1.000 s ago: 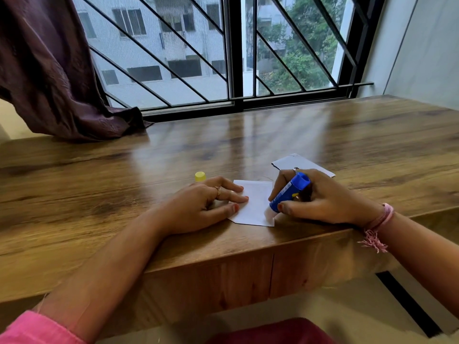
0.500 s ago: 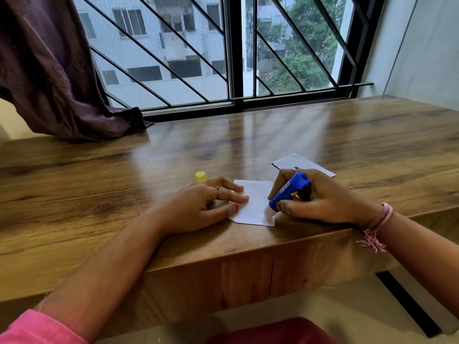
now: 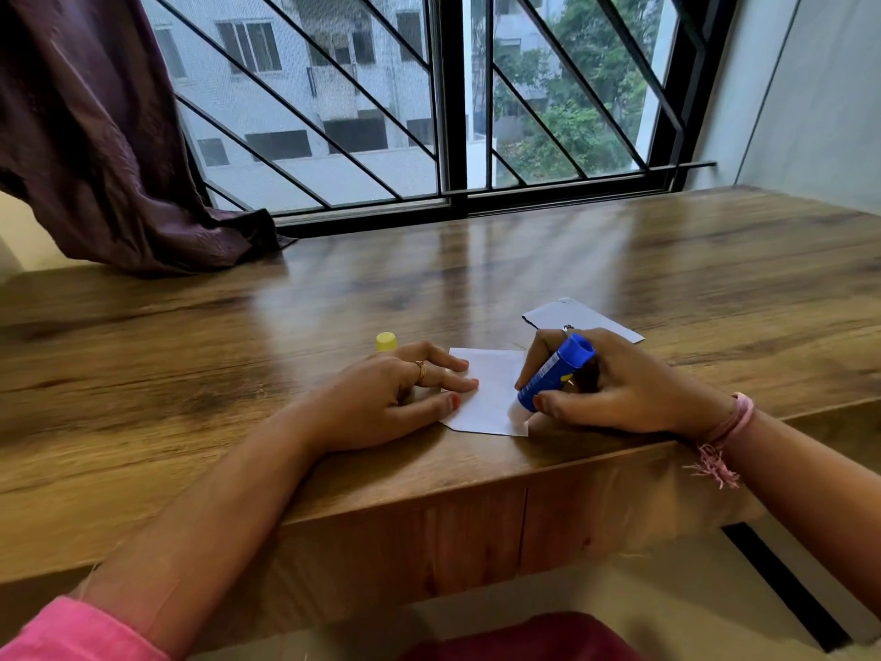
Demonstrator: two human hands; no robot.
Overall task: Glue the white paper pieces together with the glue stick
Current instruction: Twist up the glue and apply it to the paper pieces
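Wooden counter (image 3: 667, 279) by the window: left hand (image 3: 395, 398) lies flat on white paper (image 3: 491, 393); right hand (image 3: 615, 388), grip clamped around glue stick (image 3: 555, 372), apparently touching paper's corner.

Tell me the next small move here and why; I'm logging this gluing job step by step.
Probably draw the glue stick along the near paper's right edge. The right hand grips it tilted, tip down on the paper's near right corner, while the left hand presses the sheet flat. The second paper piece lies apart behind, not yet joined.
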